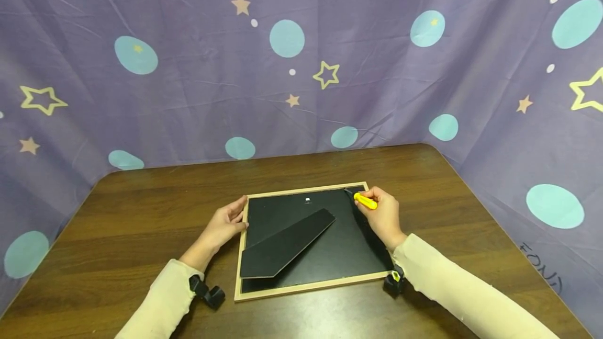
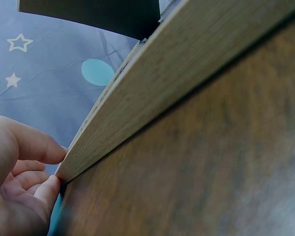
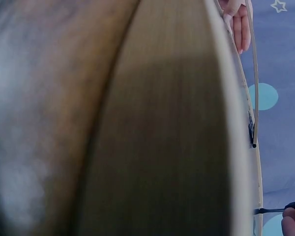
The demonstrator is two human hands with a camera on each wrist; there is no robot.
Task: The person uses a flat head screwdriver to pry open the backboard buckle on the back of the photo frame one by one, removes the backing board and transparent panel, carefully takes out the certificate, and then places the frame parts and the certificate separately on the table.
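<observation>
A picture frame [image 1: 311,291] with a pale wooden rim lies back side up, showing its black backing board [image 1: 348,255]. A black stand flap [image 1: 287,247] slants up from the board. My left hand [image 1: 225,225] holds the frame's left rail, thumb and fingertips at the rim; they also show in the left wrist view. My right hand [image 1: 383,216] grips a screwdriver by its yellow handle [image 1: 365,201]. Its dark shaft [image 3: 273,211] reaches the inner side of the far rail, near the far right corner.
The frame lies on a brown wooden table [image 1: 155,213]. Behind and beside the table hangs a purple curtain [image 1: 198,103] with stars and blue dots. A small white tag [image 1: 308,200] is on the board's far part. Black straps [image 1: 207,292] sit on both wrists.
</observation>
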